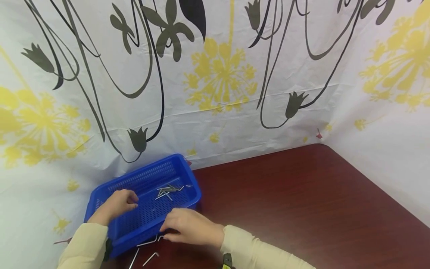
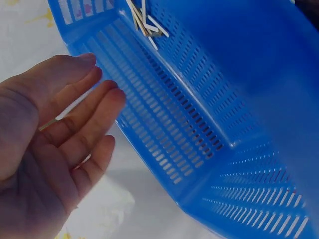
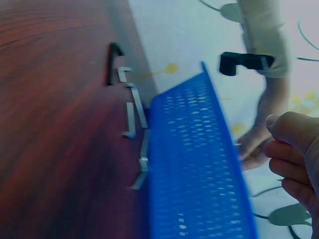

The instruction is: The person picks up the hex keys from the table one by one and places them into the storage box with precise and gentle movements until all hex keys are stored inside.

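Note:
My left hand [image 1: 118,204] hangs over the left end of a blue plastic basket [image 1: 144,231], its fingers loosely bent. Nothing shows in its grasp in the left wrist view, where the palm [image 2: 45,164] faces the camera beside the basket wall. My right hand [image 1: 188,226] is at the basket's front rim, fingers and thumb bent with a gap between them. No object appears between the right fingers [image 3: 289,172]. Several metal hex keys [image 1: 166,192] lie in a loose pile toward the basket's far right. More L-shaped hex keys [image 1: 150,258] lie on the table in front of the basket.
A dark reddish-brown table [image 1: 285,201] stretches to the right of the basket. White cloth [image 1: 215,134] with yellow and grey flowers hangs behind and at the sides. In the right wrist view a black hex key [image 3: 110,64] lies near the table's edge.

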Demonstrator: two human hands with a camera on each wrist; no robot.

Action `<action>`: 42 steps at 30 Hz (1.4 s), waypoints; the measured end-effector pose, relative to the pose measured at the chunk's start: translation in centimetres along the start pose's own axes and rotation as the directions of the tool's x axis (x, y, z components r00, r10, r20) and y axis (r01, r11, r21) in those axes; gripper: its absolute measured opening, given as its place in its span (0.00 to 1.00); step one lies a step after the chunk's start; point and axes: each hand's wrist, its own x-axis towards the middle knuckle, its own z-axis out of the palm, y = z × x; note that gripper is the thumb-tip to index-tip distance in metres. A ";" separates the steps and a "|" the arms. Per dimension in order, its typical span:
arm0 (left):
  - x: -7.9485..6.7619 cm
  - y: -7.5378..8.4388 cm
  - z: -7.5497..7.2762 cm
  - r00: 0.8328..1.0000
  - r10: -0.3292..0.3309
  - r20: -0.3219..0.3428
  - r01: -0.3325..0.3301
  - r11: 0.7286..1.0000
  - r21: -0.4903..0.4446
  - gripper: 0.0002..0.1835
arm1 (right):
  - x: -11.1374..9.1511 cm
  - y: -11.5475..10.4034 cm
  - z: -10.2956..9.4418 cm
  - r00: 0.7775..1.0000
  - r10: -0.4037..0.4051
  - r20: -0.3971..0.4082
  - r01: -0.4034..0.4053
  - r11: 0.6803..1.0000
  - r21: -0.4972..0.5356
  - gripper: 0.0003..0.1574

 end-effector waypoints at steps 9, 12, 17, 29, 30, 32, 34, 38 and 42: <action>-2.5 1.7 1.1 1.000 0.027 0.003 -0.027 0.999 -0.040 0.05 | -1.4 0.1 4.9 0.998 0.024 0.062 -0.017 0.994 -0.109 0.10; -3.2 2.3 1.3 1.000 0.006 0.016 -0.005 0.998 -0.063 0.03 | -2.0 0.4 6.3 0.995 0.054 0.088 -0.042 0.991 -0.126 0.10; -4.0 3.1 1.8 0.999 -0.042 -0.006 0.042 0.996 -0.082 0.02 | -2.4 0.7 7.5 0.993 0.074 0.090 -0.058 0.984 -0.171 0.09; -6.2 4.1 3.5 0.989 -0.085 -0.119 0.076 0.994 -0.076 0.03 | -2.2 0.8 9.4 0.986 0.142 0.091 -0.112 0.955 -0.275 0.10; -6.4 4.2 3.7 0.989 -0.091 -0.120 0.082 0.994 -0.079 0.03 | -2.2 0.9 9.5 0.984 0.152 0.097 -0.120 0.953 -0.277 0.10; -6.6 4.3 4.0 0.987 -0.104 -0.119 0.093 0.992 -0.090 0.03 | -2.0 1.0 9.7 0.979 0.173 0.109 -0.138 0.951 -0.276 0.10; -6.8 4.3 4.3 0.985 -0.116 -0.127 0.104 0.989 -0.102 0.04 | -1.8 1.1 9.7 0.974 0.188 0.123 -0.149 0.950 -0.275 0.09; -7.2 4.2 5.0 0.977 -0.151 -0.153 0.131 0.983 -0.132 0.06 | -1.3 1.2 9.6 0.969 0.196 0.151 -0.150 0.951 -0.269 0.09; -7.8 4.1 5.9 0.960 -0.199 -0.199 0.164 0.971 -0.176 0.08 | -0.7 1.4 9.5 0.968 0.190 0.167 -0.142 0.955 -0.262 0.07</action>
